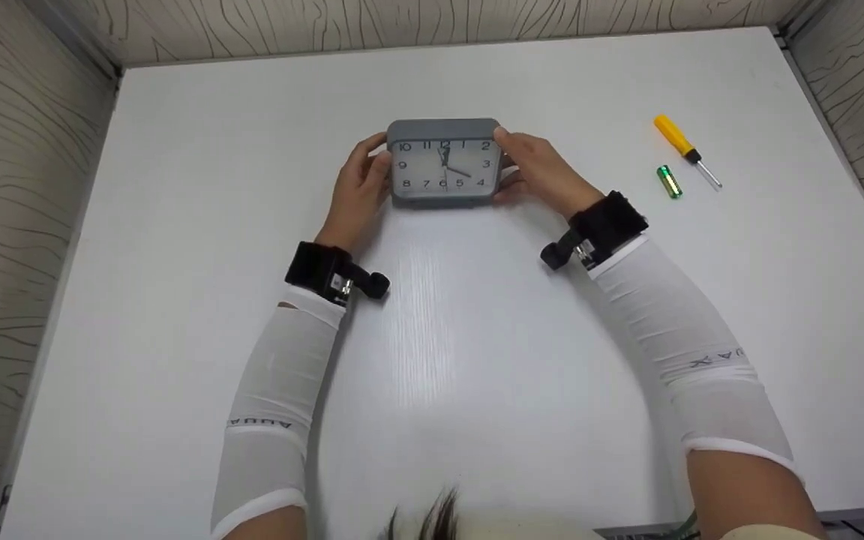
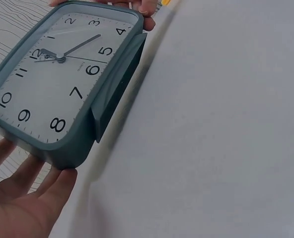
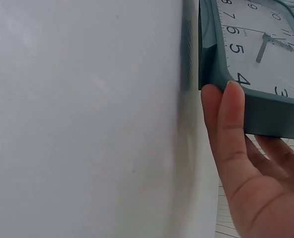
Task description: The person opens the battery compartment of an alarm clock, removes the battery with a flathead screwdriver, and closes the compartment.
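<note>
A grey rectangular clock (image 1: pixel 443 163) with a white face stands upright on the white table (image 1: pixel 477 360), toward the far middle. My left hand (image 1: pixel 363 182) grips its left edge, fingers curled behind it and thumb at the front. My right hand (image 1: pixel 535 171) grips the right edge the same way. In the left wrist view the clock (image 2: pixel 62 84) fills the upper left, with my left hand (image 2: pixel 23 198) under its lower corner. In the right wrist view my right hand (image 3: pixel 241 163) has its thumb on the clock (image 3: pixel 256 54) frame's corner.
A yellow-handled screwdriver (image 1: pixel 685 150) and a green battery (image 1: pixel 669 181) lie on the table to the right of the clock. Patterned walls (image 1: pixel 19 187) close the table in on the left, back and right.
</note>
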